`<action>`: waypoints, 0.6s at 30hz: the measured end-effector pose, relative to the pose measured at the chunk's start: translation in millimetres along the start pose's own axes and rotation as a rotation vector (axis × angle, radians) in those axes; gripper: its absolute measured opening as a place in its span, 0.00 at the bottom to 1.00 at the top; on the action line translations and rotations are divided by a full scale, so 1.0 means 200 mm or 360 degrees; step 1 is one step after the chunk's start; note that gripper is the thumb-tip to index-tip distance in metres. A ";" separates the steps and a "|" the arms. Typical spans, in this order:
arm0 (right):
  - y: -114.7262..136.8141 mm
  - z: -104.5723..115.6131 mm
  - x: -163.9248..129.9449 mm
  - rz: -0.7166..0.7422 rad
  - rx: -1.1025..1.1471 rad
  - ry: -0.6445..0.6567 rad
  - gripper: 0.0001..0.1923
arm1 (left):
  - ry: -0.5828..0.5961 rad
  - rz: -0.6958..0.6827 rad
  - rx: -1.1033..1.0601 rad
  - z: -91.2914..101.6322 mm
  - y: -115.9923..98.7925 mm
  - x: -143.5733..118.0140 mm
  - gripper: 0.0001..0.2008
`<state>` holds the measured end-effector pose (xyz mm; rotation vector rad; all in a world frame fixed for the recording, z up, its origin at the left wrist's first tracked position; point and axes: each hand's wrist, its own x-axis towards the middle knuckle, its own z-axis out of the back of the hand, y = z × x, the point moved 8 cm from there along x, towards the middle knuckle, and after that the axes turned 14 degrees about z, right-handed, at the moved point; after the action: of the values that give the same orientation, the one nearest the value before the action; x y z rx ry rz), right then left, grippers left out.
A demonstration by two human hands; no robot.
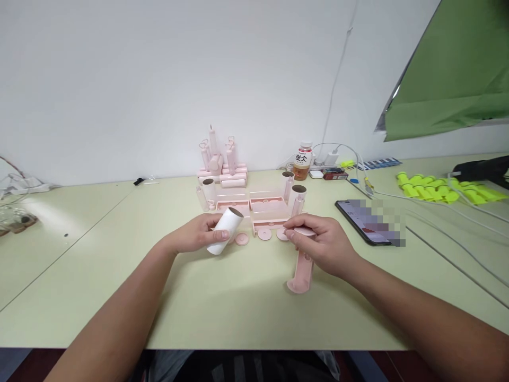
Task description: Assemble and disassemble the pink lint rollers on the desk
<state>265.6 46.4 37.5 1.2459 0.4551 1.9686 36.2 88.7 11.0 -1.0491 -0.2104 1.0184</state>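
Note:
My left hand (202, 233) is closed around a white paper roll (225, 231) with a brown cardboard core, tilted with its open end up and to the right. My right hand (324, 241) grips a pink trough-shaped case (303, 270) near its upper end, thumb and fingers pressed together. The case hangs down toward the table, its rounded end lowest. Between and beyond my hands lie pink round discs (264, 234) and open pink cases (270, 206). More white rolls (297, 197) stand upright at either side of these.
Pink lint-roller-like pieces (222, 170) are stacked by the wall. A drink bottle (302, 162) stands at the back, near cables and a charger (331, 157). To the right lie a phone (363, 223) and several bright yellow pieces (429, 188).

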 end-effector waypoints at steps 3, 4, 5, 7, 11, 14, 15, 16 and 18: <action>0.00 0.00 0.00 -0.0002 0.0005 -0.0005 0.08 | -0.0348 0.0021 -0.0012 0.13 0.01 -0.03 0.19; 0.00 0.00 0.00 -0.0006 0.0003 -0.0004 0.08 | -0.0531 0.0022 -0.0036 0.20 0.02 -0.05 0.20; 0.00 0.00 0.00 -0.0011 -0.0001 -0.0005 0.08 | -0.0723 0.0030 -0.0069 0.26 0.03 -0.07 0.21; -0.01 0.00 0.00 -0.0021 -0.0006 -0.0008 0.08 | -0.1055 0.0118 -0.0139 0.37 0.07 -0.11 0.22; -0.01 0.01 -0.01 -0.0023 -0.0004 -0.0006 0.08 | -0.1308 0.0492 -0.0188 0.46 0.22 -0.12 0.23; -0.02 0.01 -0.01 -0.0030 0.0001 -0.0006 0.08 | -0.1269 0.0657 -0.0154 0.47 0.32 -0.08 0.25; -0.02 0.01 -0.01 -0.0034 0.0001 -0.0009 0.08 | -0.1251 0.0692 -0.0131 0.46 0.34 -0.07 0.25; -0.02 0.01 -0.01 -0.0038 -0.0001 -0.0010 0.08 | -0.1233 0.0718 -0.0108 0.46 0.35 -0.06 0.25; -0.02 0.01 -0.01 -0.0044 -0.0006 -0.0005 0.08 | -0.1207 0.0738 -0.0074 0.45 0.37 -0.05 0.25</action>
<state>269.3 46.6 34.6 1.2339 0.4646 1.9432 -65.3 144.8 2.3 -0.7190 -0.6266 1.8191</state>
